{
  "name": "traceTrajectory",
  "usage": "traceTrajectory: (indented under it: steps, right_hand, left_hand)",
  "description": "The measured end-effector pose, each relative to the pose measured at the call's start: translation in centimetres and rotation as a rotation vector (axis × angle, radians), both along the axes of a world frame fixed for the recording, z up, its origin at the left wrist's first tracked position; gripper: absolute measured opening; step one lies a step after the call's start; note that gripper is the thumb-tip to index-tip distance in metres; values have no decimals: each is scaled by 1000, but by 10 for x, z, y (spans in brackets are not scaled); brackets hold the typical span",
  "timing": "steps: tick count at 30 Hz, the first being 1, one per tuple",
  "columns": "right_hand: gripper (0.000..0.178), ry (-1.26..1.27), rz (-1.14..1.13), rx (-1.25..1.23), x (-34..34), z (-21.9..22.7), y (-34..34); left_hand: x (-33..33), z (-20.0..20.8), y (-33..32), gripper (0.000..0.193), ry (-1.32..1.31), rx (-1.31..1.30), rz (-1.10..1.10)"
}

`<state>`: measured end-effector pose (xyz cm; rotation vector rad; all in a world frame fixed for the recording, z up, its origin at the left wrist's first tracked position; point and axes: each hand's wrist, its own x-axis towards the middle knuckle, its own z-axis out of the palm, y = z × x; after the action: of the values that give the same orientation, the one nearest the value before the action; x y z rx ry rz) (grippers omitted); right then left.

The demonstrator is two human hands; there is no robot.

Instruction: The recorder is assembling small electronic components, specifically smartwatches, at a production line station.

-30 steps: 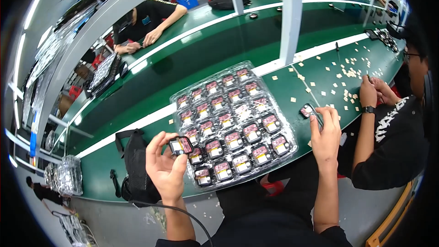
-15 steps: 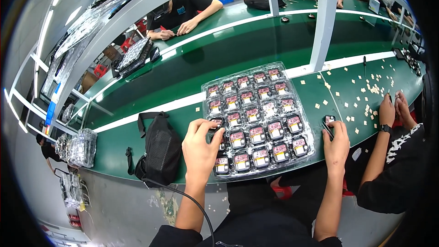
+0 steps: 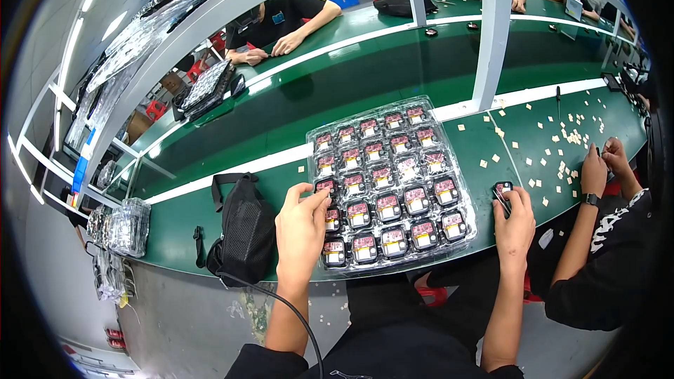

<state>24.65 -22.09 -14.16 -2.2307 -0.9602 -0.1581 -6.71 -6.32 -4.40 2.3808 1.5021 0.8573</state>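
A clear plastic tray [image 3: 469,228] lies before me, its pockets filled with several small black square devices showing pink-red and white faces. My left hand [image 3: 300,228] is at the tray's left edge, thumb and index finger closed at the lower side of a black device [image 3: 326,186] in the left column. Right of the tray, my right hand [image 3: 514,228] grips thin metal tweezers [image 3: 501,200]. Against its fingertips is another small black device [image 3: 503,187]; whether it touches the bench cannot be told.
A black bag [image 3: 246,231] lies on the green bench left of the tray. Many small pale squares [image 3: 562,161] are scattered to the right, by a co-worker's hands [image 3: 604,161]. A white post [image 3: 491,49] rises behind the tray. A cable [image 3: 298,312] crosses my left forearm.
The device at my left fingertips has settled into its pocket, and that hand has shifted slightly left and down. My right hand stays beside the tray with the tweezers. The view has shifted a little.
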Motion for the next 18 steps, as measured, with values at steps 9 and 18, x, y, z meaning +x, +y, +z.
traceTrajectory:
  steps: [9,18]
  right_hand:
    - [21,15,1,24,-3,0,1]
    - [23,-16,-8,49,-3,-2,1]
  left_hand:
    - [-4,2,7,20,122,13,-20]
    - [-7,12,21,13,57,-102,-145]
